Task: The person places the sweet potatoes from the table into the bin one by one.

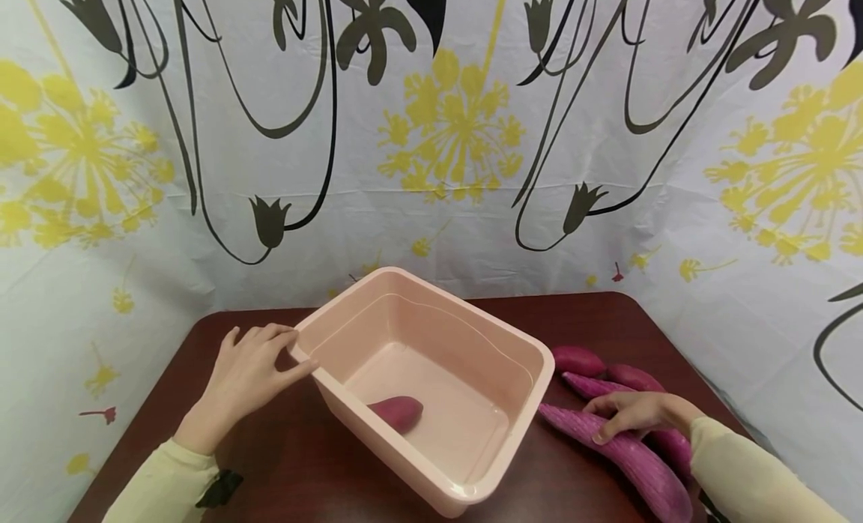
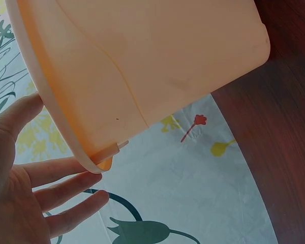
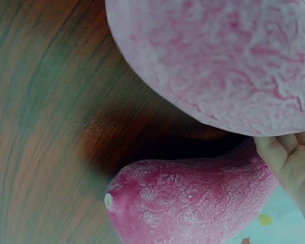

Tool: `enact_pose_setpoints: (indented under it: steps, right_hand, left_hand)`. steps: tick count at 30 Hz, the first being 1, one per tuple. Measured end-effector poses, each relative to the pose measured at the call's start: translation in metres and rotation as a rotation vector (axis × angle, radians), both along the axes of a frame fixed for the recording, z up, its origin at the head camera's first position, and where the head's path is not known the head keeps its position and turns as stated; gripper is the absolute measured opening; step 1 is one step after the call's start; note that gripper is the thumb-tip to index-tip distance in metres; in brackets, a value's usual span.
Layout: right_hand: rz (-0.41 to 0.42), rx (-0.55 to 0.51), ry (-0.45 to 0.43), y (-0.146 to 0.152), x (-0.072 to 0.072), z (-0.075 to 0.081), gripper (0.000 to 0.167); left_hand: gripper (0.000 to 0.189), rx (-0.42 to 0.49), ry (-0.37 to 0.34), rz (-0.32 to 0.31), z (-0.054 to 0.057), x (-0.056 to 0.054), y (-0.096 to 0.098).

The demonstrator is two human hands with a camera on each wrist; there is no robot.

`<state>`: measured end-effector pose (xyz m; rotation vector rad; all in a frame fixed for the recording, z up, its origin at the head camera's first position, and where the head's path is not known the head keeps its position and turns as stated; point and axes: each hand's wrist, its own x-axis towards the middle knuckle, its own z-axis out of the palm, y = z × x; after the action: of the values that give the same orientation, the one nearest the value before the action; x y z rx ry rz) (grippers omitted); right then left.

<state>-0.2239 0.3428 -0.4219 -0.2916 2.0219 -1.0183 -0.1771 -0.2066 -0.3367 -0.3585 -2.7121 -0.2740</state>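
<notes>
In the head view a pale pink plastic basin (image 1: 431,292) sits mid-table, turned at an angle. One reddish-purple sweet potato (image 1: 399,413) lies inside it, partly hidden by the near wall. My left hand (image 1: 248,369) holds the basin's left corner; in the left wrist view, thumb and forefinger (image 2: 56,170) are on its rim. To the basin's right, my right hand (image 1: 630,416) grips a large, long purple sweet potato (image 1: 637,467) with a wrinkled skin. Its thumb lies on the near side. In the right wrist view this sweet potato (image 3: 218,61) is above another one (image 3: 188,198).
Several more sweet potatoes lie right of the basin, among them a dark reddish one (image 1: 578,361) and another (image 1: 634,377) behind my right hand. A dark red-brown wooden table (image 1: 270,463) bears everything. A white patterned cloth (image 1: 438,231) hangs around its back and sides.
</notes>
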Motion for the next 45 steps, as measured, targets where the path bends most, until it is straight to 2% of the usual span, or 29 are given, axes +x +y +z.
enact_pose_setpoints:
  steps: [6, 13, 21, 25, 32, 35, 41, 45]
  right_hand:
    - [-0.001, 0.005, 0.001, 0.0, 0.0, 0.002, 0.04]
    - [0.015, 0.0, 0.002, 0.0, -0.001, 0.012, 0.04]
    - [0.081, -0.052, 0.051, 0.004, -0.003, 0.025, 0.039]
    - [0.102, -0.036, 0.085, 0.005, -0.004, 0.035, 0.041]
    - [0.087, 0.093, 0.193, 0.006, -0.005, 0.055, 0.047]
    - [0.107, 0.087, 0.213, 0.006, -0.006, 0.063, 0.045]
    - [0.115, 0.025, 0.187, 0.008, -0.008, 0.076, 0.045]
    - [0.141, 0.02, 0.216, 0.009, -0.009, 0.087, 0.046]
  left_hand:
    - [0.058, -0.008, -0.006, 0.0, 0.0, 0.0, 0.0]
    - [0.058, -0.007, -0.007, 0.0, 0.0, 0.0, -0.001]
    - [0.058, -0.004, -0.01, 0.002, 0.001, 0.0, 0.0]
    - [0.058, -0.003, -0.012, 0.003, 0.0, 0.0, 0.0]
    - [0.058, -0.005, -0.009, 0.003, 0.0, 0.0, -0.001]
    - [0.058, -0.006, -0.007, 0.003, -0.001, 0.0, 0.0]
    - [0.056, -0.004, 0.002, 0.0, 0.0, 0.0, 0.0]
    - [0.056, -0.003, 0.001, 0.0, 0.0, 0.0, 0.0]
